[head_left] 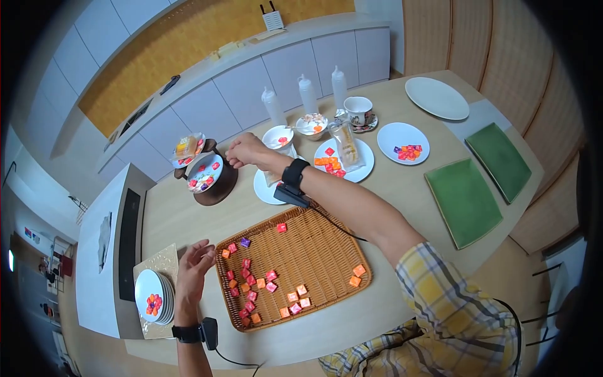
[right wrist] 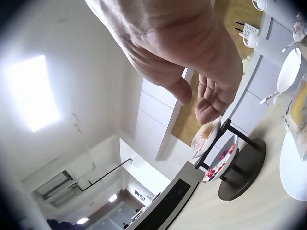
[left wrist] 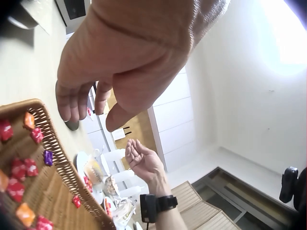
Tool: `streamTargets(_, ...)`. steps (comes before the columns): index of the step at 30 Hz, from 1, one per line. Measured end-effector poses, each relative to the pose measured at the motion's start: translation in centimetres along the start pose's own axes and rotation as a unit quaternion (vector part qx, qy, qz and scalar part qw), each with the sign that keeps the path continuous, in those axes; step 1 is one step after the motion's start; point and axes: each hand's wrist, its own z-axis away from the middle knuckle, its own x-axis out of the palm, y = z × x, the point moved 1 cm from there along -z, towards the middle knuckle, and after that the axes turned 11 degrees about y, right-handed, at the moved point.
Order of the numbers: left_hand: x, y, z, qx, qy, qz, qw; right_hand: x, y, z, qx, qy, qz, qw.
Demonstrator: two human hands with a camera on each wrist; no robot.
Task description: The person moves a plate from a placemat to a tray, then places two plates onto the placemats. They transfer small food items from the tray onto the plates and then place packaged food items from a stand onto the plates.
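- On the wicker tray [head_left: 326,235], the landmark for this entry: about 25 small wrapped candies [head_left: 251,286], red, orange and 1 purple, most bunched toward its left end, 2 orange ones apart at its right end.
- Handling, as judged: each candy looks very light, firm inside a slick crinkly wrapper, not fragile; best pinched across the 2 flat sides between thumb and 1 finger.
- Left hand [head_left: 193,267]: just beside the tray's left rim, fingers loosely curled and apart, holding nothing; the nearest candies lie just inside the rim, near its fingertips.
- Right hand [head_left: 246,151]: well beyond the tray's far edge, over the table, fingers curled downward, close to the tiered stand [head_left: 207,179]; the right wrist view shows no candy between its fingers.
- Tiered stand: beyond the tray's far left corner, both dishes already carrying candies.
- Stack of plates [head_left: 154,298]: left of the tray, a few candies on top.
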Motion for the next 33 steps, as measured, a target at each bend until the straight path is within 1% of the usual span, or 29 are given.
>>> streamTargets(1,-0.5,-0.3,0.0,-0.005,0.004,-0.009,1.000,0.8,0.2,-0.4,0.003,0.011,0.003,1.000)
streamTargets(3,-1.2,-1.3,-0.1,0.000,0.006,-0.015,1.000,1.7,1.5,-2.9,-0.021,0.000,0.063,0.998)
streamTargets(4,-1.5,-1.8,-0.1,0.002,0.002,-0.011,1.000,2.2,1.9,-4.2,-0.049,0.018,0.130,0.990)
streamTargets(6,-1.8,-2.4,0.1,0.007,0.004,-0.010,1.000,2.5,0.3,-3.8,-0.085,0.033,0.189,0.978)
streamTargets(7,-2.0,-3.1,0.0,0.005,0.009,-0.005,1.000,2.7,0.4,-4.9,-0.081,0.032,0.239,0.967)
streamTargets(8,-1.9,-3.5,0.3,0.008,0.019,-0.018,1.000,3.0,0.6,-6.1,-0.131,0.072,0.303,0.941)
streamTargets(9,-1.7,-3.8,0.4,0.011,0.024,-0.032,0.999,3.3,1.0,-7.3,-0.135,0.065,0.301,0.942)
streamTargets(10,-1.7,-4.4,0.5,-0.001,0.019,-0.022,1.000,3.5,0.9,-8.0,-0.129,0.078,0.316,0.937)
streamTargets(11,-1.6,-4.7,0.7,0.008,0.027,-0.031,0.999,3.7,1.0,-8.6,-0.121,0.093,0.329,0.932)
streamTargets(12,-1.6,-5.1,0.8,0.017,0.046,-0.029,0.998,4.0,1.1,-9.2,-0.121,0.065,0.327,0.935)
streamTargets(13,-1.6,-5.4,0.9,0.028,0.064,-0.028,0.997,4.5,1.4,-10.0,-0.126,0.064,0.322,0.936)
streamTargets(14,-1.8,-5.7,0.9,0.075,0.105,-0.099,0.987,5.2,2.1,-11.0,-0.175,0.092,0.351,0.915)
streamTargets(15,-1.9,-5.6,1.1,0.114,0.114,-0.132,0.978,5.8,2.8,-12.1,-0.222,0.120,0.378,0.891)
streamTargets(17,-2.0,-6.5,1.1,0.122,0.123,-0.156,0.972,6.9,2.5,-13.3,-0.221,0.119,0.358,0.899)
streamTargets(18,-1.9,-7.2,0.9,0.120,0.108,-0.143,0.976,7.3,2.2,-13.3,-0.221,0.107,0.351,0.904)
streamTargets(19,-1.7,-7.3,0.9,0.090,0.097,-0.133,0.982,7.6,1.9,-13.5,-0.219,0.095,0.344,0.908)
streamTargets(21,-0.9,-8.1,0.8,0.097,0.063,-0.081,0.990,8.6,1.8,-15.2,-0.227,0.099,0.345,0.905)
streamTargets(23,-0.1,-8.2,1.4,0.064,0.061,-0.061,0.994,9.2,1.6,-16.2,-0.200,0.094,0.328,0.918)
streamTargets(24,0.0,-8.0,1.6,0.022,0.069,-0.060,0.996,9.5,1.7,-16.8,-0.213,0.099,0.336,0.912)
streamTargets(25,-0.2,-8.6,1.5,0.042,0.076,-0.074,0.994,9.8,2.1,-17.9,-0.213,0.103,0.333,0.913)
streamTargets(27,-0.3,-9.1,1.4,0.054,0.083,-0.096,0.990,10.7,3.3,-20.1,-0.228,0.080,0.338,0.910)
streamTargets(28,0.0,-8.4,1.7,0.023,0.087,-0.085,0.992,11.0,3.4,-20.4,-0.253,0.101,0.330,0.903)
streamTargets(29,0.1,-8.1,1.7,0.022,0.083,-0.090,0.992,11.2,3.6,-20.8,-0.250,0.106,0.328,0.905)
streamTargets(31,0.3,-8.0,1.8,0.070,0.097,-0.173,0.978,11.4,4.0,-21.2,-0.299,0.072,0.353,0.884)
streamTargets(32,0.4,-8.4,1.7,0.076,0.123,-0.157,0.977,11.8,5.2,-22.4,-0.303,0.061,0.348,0.885)
streamTargets(33,0.6,-7.9,1.8,0.075,0.104,-0.161,0.979,12.1,5.8,-23.2,-0.306,0.055,0.345,0.886)
